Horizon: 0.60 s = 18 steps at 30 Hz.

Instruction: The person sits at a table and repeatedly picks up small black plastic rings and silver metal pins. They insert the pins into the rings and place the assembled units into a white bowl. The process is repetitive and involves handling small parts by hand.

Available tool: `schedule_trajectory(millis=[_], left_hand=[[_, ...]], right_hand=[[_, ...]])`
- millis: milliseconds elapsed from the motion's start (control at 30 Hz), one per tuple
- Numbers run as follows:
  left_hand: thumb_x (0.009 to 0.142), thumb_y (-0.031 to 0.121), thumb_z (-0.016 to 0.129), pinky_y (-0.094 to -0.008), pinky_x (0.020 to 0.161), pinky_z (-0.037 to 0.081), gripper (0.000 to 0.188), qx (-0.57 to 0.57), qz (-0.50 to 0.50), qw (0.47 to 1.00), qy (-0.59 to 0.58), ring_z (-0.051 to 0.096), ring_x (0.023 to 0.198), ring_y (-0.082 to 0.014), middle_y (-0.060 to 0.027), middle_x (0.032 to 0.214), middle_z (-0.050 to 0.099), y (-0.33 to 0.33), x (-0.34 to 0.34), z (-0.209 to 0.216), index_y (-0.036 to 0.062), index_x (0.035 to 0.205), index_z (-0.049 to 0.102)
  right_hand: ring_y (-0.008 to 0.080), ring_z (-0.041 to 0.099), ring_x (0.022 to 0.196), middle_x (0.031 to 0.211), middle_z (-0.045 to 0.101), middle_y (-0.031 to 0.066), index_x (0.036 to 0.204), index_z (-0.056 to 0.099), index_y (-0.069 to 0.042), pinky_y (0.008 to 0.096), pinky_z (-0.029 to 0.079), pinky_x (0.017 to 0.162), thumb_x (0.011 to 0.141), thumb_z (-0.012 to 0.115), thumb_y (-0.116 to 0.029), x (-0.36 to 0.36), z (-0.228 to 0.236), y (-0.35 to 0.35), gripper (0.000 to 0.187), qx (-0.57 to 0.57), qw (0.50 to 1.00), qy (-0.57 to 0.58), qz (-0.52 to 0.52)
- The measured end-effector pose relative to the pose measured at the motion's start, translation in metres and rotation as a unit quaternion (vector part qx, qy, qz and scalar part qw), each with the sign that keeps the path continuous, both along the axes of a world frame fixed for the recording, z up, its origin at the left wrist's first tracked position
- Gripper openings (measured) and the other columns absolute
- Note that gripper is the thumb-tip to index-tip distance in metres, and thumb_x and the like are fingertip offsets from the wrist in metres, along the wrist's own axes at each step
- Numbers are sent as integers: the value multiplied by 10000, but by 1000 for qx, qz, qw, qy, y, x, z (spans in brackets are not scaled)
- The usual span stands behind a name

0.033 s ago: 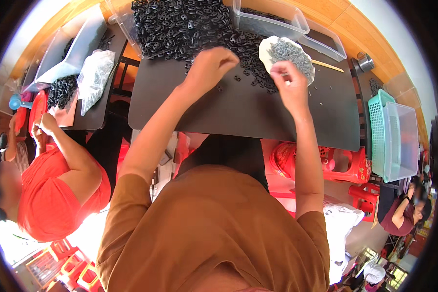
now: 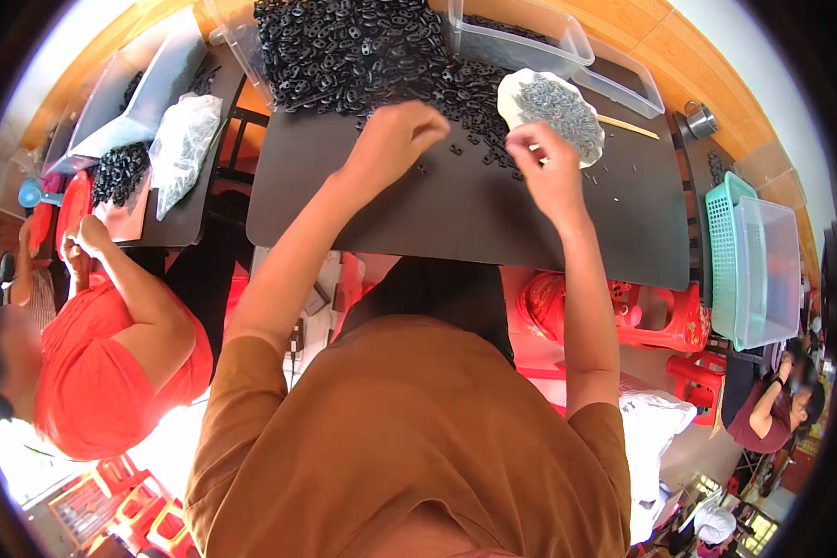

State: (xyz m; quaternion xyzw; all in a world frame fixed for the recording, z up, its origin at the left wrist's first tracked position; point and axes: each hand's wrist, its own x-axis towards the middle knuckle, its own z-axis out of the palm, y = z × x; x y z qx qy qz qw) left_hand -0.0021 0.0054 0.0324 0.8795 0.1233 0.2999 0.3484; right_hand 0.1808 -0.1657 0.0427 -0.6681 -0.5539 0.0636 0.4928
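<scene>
In the head view, your left hand (image 2: 392, 144) and right hand (image 2: 551, 172) are apart, fingers curled; whether they pinch something, I cannot tell. Beyond, glossy black holed pieces (image 2: 353, 56) heap on the smooth dark bench (image 2: 437, 223); slender grey pieces (image 2: 560, 110) fill a wavy-rimmed cream dish (image 2: 508, 98).

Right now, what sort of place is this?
Probably a small workshop where small parts are handled by hand: a heap of black parts and a pale dish of grey pieces on a dark table, plus a co-worker in red beside another parts-laden table.
</scene>
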Motion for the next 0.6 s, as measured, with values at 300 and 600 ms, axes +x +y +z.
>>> schedule_trajectory(millis=[300, 600], left_hand=[[821, 103, 696, -390, 783, 500, 144, 85, 23, 994, 68, 618, 881, -308, -109, 915, 627, -16, -29, -18, 41, 951, 688], [837, 67, 667, -397, 771, 518, 85, 72, 24, 997, -32, 636, 872, -313, -116, 914, 654, -25, -9, -36, 39, 914, 690]], right_hand=[[323, 635, 842, 859, 640, 89, 898, 602, -65, 419, 500, 692, 813, 655, -47, -41, -16, 19, 102, -99, 974, -195, 66], [223, 653, 700, 815, 646, 86, 918, 645, -32, 308, 509, 637, 817, 686, 2, -38, -40, 14, 115, -20, 998, -35, 38]])
